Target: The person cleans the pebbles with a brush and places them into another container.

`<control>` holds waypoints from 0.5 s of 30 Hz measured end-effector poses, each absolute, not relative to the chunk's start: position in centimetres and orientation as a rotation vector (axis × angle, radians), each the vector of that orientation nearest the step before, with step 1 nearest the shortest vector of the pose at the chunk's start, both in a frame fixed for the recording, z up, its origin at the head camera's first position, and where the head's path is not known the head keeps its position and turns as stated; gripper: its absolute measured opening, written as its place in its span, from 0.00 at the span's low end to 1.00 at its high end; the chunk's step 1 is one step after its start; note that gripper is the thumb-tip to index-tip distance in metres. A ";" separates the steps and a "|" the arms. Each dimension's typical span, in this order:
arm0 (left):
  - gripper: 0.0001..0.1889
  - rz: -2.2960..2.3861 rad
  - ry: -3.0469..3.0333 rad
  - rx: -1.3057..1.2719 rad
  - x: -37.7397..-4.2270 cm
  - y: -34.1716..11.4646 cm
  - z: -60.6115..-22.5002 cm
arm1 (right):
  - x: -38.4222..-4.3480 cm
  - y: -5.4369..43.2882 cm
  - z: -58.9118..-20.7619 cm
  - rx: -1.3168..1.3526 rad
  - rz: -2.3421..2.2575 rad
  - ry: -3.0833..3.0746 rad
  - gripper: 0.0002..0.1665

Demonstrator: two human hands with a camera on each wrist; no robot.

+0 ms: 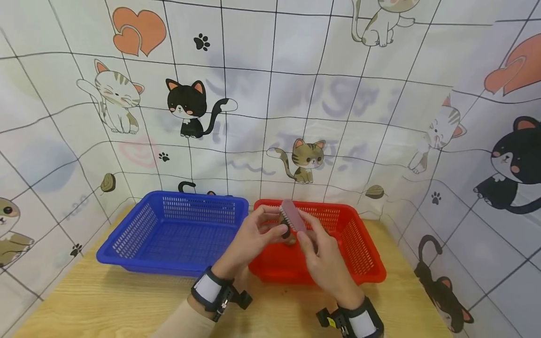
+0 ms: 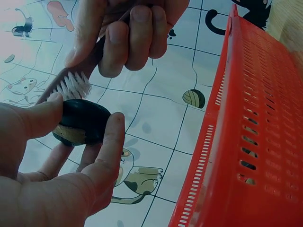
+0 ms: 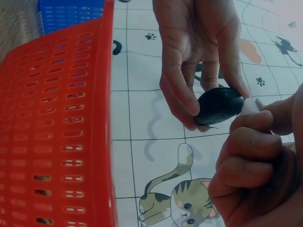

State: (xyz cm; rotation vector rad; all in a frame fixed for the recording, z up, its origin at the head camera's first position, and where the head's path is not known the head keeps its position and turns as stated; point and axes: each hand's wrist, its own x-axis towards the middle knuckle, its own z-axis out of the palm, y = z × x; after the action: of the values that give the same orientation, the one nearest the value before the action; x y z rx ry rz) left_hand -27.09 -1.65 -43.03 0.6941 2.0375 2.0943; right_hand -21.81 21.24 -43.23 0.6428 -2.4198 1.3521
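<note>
My left hand [image 1: 252, 237] pinches a glossy, dark oval piece [image 2: 87, 116] between thumb and fingertips. A rough tan patch shows on its side in the left wrist view; its exact kind I cannot tell. In my right hand [image 1: 325, 256] is a scrubbing brush [image 1: 294, 215] with a pinkish back and white bristles, its handle gripped by curled fingers. The bristles [image 2: 73, 85] are right at the upper edge of the dark piece. Both hands are raised over the red basket [image 1: 372, 258].
Low inside the red basket, brownish pieces [image 1: 290, 241] show partly behind the hands. To its left stands a blue plastic basket [image 1: 173, 269] with perforated walls. Both are on a wooden table [image 1: 279, 310]. Behind and at the sides hangs a cat-patterned covering [image 1: 270, 94].
</note>
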 end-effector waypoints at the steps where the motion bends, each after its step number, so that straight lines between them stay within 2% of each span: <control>1: 0.29 2.092 2.042 0.686 -27.2 -1.6 -43.1 | -21.9 21.3 -43.2 0.642 1.348 -2.420 0.34; 15: 0.29 2.116 2.078 0.592 -27.4 -1.5 -43.2 | -22.2 21.4 -43.2 0.598 1.369 -2.474 0.33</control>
State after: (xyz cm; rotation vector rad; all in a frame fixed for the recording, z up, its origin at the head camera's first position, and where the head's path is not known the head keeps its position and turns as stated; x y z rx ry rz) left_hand -27.42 -1.53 -43.21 0.5924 2.0784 2.1163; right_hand -22.24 21.44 -43.25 0.5980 -2.4740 1.3689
